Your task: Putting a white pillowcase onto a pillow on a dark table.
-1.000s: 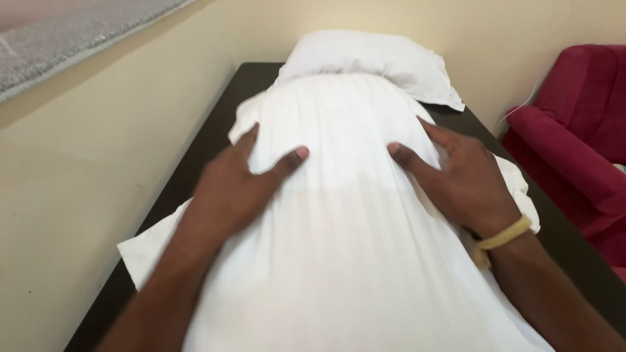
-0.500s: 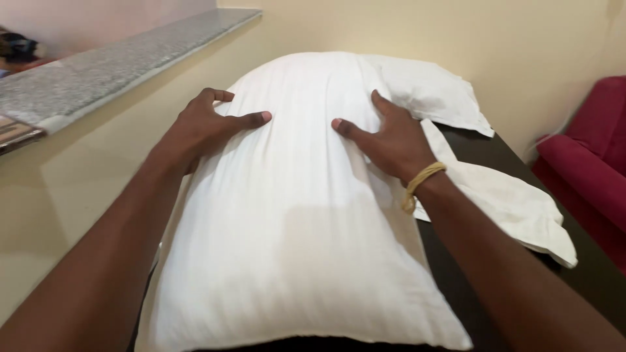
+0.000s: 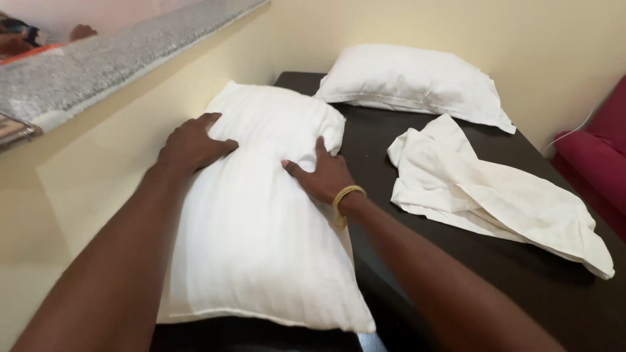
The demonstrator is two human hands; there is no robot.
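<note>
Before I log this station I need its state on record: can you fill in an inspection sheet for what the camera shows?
Surface: dark table, set against a cream wall.
Job's things: striped white pillow lying flat along the table's left edge.
Clutter: second white pillow at the far end; crumpled white cloth to the right.
Hands: left hand and right hand both pressed flat on the striped pillow; yellow band on the right wrist.
Cables: thin white cord by the right wall.
Surroundings: grey stone ledge on the left, red seat on the right.

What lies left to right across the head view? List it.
Ledge → left hand → near pillow → right hand → crumpled cloth → red seat.
</note>
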